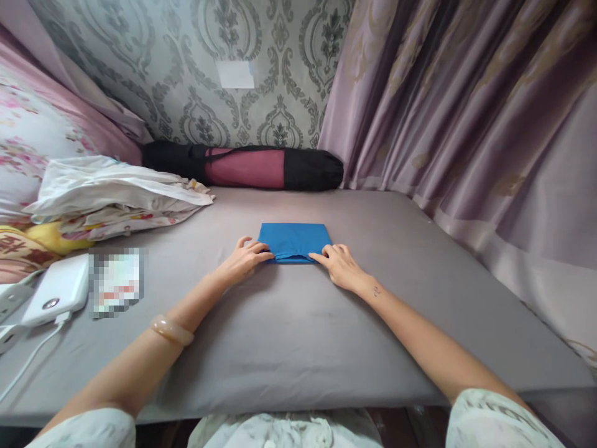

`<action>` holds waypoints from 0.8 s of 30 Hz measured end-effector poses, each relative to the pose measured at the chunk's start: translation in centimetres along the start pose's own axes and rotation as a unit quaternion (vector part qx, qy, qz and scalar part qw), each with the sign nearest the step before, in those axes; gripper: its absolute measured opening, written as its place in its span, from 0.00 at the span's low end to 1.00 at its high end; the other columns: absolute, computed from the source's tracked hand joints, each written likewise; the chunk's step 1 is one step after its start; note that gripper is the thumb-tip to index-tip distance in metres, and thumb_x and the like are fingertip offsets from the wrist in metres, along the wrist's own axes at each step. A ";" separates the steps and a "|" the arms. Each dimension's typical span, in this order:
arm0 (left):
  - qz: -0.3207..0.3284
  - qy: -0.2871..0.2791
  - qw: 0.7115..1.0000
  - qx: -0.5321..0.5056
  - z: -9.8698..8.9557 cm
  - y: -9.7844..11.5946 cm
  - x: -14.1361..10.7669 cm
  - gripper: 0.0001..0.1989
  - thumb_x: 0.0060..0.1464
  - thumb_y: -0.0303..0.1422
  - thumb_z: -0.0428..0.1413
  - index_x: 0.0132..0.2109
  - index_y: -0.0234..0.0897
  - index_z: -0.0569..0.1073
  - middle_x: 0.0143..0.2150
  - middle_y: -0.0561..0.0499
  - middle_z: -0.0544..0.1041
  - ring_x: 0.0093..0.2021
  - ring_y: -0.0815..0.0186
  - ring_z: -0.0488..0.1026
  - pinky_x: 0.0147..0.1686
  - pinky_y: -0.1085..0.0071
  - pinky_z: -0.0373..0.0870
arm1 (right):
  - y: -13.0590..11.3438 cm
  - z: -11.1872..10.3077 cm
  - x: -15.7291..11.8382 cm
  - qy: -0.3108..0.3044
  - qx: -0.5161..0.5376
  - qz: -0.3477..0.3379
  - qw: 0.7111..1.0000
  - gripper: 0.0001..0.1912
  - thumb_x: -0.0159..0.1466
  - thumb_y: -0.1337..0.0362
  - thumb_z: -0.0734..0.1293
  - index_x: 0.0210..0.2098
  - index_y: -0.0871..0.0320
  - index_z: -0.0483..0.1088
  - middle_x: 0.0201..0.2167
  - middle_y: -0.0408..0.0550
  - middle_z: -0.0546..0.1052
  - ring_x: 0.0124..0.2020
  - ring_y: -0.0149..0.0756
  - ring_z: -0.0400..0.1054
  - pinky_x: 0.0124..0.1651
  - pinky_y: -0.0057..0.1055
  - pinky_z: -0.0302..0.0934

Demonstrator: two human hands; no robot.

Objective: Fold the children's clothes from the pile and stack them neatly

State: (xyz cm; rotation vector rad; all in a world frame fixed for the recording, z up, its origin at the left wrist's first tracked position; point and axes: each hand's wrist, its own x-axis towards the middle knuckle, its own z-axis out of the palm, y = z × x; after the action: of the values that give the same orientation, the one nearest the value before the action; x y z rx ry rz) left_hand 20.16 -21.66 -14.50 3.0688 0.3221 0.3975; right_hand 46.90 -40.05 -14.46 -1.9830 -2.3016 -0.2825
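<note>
A blue folded cloth lies as a flat rectangle on the grey bed sheet. Along its near edge the top layer is slightly raised and wrinkled, leaving a narrow gap above the layer below. My left hand holds the near left corner, with thumb and fingers closed at the edge. At the near right corner, my right hand has its fingers curled and grips the cloth in the same way. Parts of both hands' fingertips are hidden against the fabric.
To the left are a white power bank with a cable, a blurred-out item and a pile of pale clothes. A black and maroon long bag lies against the wall. Purple curtains hang at right.
</note>
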 end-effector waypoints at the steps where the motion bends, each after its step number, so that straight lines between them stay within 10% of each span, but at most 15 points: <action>1: -0.006 -0.004 1.000 -0.006 0.0 0.0 -0.1 0.26 0.51 0.19 0.44 0.52 0.44 0.74 0.52 0.45 0.75 0.51 0.59 0.70 0.59 0.52 0.49 | 0.0 -0.1 -0.1 -0.006 0.018 0.003 1.000 0.34 0.58 0.81 0.56 0.60 0.49 0.66 0.42 0.51 0.68 0.42 0.39 0.60 0.53 0.39 0.51; 8: -0.135 0.022 0.989 -0.056 -0.2 0.6 2.0 0.16 0.50 0.22 0.44 0.36 0.42 0.74 0.41 0.50 0.79 0.45 0.63 0.74 0.55 0.57 0.56 | 0.3 -0.7 2.2 -0.019 0.176 0.069 0.982 0.22 0.58 0.76 0.58 0.43 0.52 0.77 0.41 0.48 0.72 0.46 0.37 0.65 0.54 0.39 0.53; 13: -0.249 0.056 0.966 -0.046 0.7 2.1 7.2 0.20 0.60 0.30 0.42 0.56 0.37 0.69 0.56 0.43 0.74 0.55 0.57 0.70 0.54 0.58 0.61 | -0.1 -0.1 6.7 0.067 0.150 0.150 0.975 0.24 0.68 0.67 0.52 0.60 0.59 0.65 0.60 0.54 0.67 0.61 0.41 0.58 0.63 0.40 0.48; 18: -0.265 -0.005 0.964 0.013 3.8 3.5 10.3 0.27 0.65 0.38 0.38 0.66 0.30 0.59 0.68 0.39 0.58 0.70 0.51 0.48 0.66 0.51 0.43 | -0.9 2.1 9.2 -0.015 0.079 0.158 0.984 0.29 0.69 0.61 0.51 0.68 0.64 0.53 0.69 0.54 0.52 0.70 0.47 0.39 0.68 0.51 0.32; 24: -0.267 -0.037 0.963 0.033 5.5 3.6 10.0 0.30 0.66 0.43 0.35 0.68 0.35 0.55 0.70 0.40 0.53 0.70 0.49 0.47 0.65 0.45 0.43 | -1.2 3.6 9.1 -0.062 0.076 0.177 0.979 0.29 0.69 0.59 0.50 0.68 0.57 0.51 0.70 0.51 0.50 0.70 0.48 0.41 0.68 0.53 0.35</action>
State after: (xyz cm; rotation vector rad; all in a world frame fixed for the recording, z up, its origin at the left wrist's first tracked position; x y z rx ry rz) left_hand 31.75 -23.15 -17.13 2.8755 1.1357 0.2456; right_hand 44.47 -30.68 -16.42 -2.3311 -1.9109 0.0439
